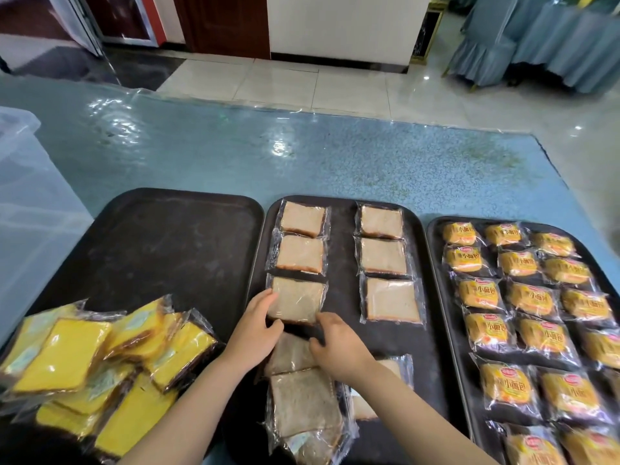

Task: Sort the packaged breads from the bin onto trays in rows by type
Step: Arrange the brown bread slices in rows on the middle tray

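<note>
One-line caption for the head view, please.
Both hands, left hand and right hand, set a wrapped brown bread slice third in the middle tray's left column.

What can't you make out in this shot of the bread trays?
Head view only:
- Loose brown bread packs: the total is unclear; the left hand, right hand and forearms cover part of the pile.
- Right tray: its near rows are cut off by the frame edge.
- Small bun packs: the small print is too blurred to read.
- Clear bin: cut off at left; contents unseen.

Three trays (339, 297) side by side on table (235, 156).
</note>
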### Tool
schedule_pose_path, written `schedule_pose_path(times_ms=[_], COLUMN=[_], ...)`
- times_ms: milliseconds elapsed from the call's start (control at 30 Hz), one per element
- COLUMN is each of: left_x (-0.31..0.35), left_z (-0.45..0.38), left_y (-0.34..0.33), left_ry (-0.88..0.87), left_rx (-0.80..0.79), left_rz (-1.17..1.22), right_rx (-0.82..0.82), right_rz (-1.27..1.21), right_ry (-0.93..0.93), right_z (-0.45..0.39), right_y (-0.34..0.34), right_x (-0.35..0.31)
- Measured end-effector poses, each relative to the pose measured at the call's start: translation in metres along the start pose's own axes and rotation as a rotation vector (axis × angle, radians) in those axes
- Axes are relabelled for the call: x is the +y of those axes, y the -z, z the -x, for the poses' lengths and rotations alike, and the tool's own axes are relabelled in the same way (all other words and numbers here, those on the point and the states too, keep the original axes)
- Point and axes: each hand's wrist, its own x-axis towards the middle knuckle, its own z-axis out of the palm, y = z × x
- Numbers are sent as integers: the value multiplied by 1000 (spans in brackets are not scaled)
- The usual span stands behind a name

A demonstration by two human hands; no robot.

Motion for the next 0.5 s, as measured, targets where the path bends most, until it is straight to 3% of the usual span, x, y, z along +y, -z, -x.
schedule_pose_path(times_ms=[500], left_x=[-3], left_z=[-18], left_y=[-10], left_ry=[-4], left_rx=[-45], left_rz=[-86], right_rx=[-22], right_rz=[-44], right_ry=[-60], right_z=[-19], right_y=[-1], right_x=[-2])
